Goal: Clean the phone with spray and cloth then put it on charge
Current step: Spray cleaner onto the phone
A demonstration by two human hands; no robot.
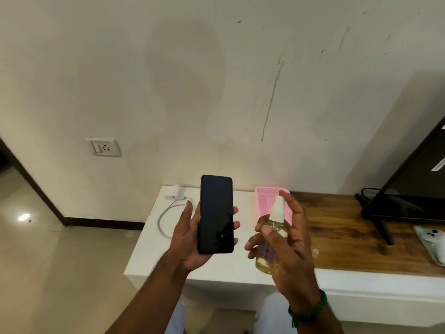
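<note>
Nearest, the right hand has its grip wrapped around the spray bottle, thumb across the front of the yellowish body and the forefinger raised behind the white nozzle. At its nine o'clock, well apart, the left hand cradles the phone upright with the dark screen facing the wearer, the grip pressed along both long edges, fingertips showing on the right edge and the thumb on the left.

The nozzle appears to point towards the phone, though its exact aim is too small to tell; a misjudged press could throw mist past the screen onto the white bench or towards the charger and its cable, which lie at the phone's ten o'clock. Too much liquid may run down into the phone's lower port, a poor start for charging. A wet edge could also make the phone slip from a hold that only pinches its sides.

Farther back, a pink cloth lies at the bottle's twelve o'clock, partly hidden by it. The wall socket sits well off at ten o'clock
</note>
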